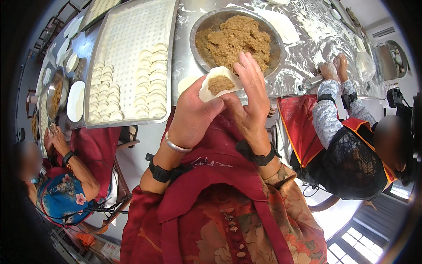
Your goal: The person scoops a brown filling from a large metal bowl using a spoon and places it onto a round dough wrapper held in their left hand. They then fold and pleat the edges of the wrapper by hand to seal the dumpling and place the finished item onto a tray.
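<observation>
My left hand [197, 110] holds a round dumpling wrapper [206, 94] cupped open. A lump of brown minced filling [221, 84] sits in its middle. At the wrapper's right edge is my right hand [252, 95], its thumb against the lower rim and its fingers stretched upward. Just beyond my hands stands a steel bowl [199, 43] with a heap of the same brown filling [242, 36]. Partly hidden behind my left hand, a pale wrapper [185, 84] lies at the table's edge.
A perforated metal tray [127, 29] at left carries rows of folded dumplings [157, 76]. More wrappers [280, 24] lie right of the bowl on the floured steel table [306, 46]. A co-worker's hands [333, 69] work by a rolling pin [311, 82]; another person's hands [56, 137] are at left.
</observation>
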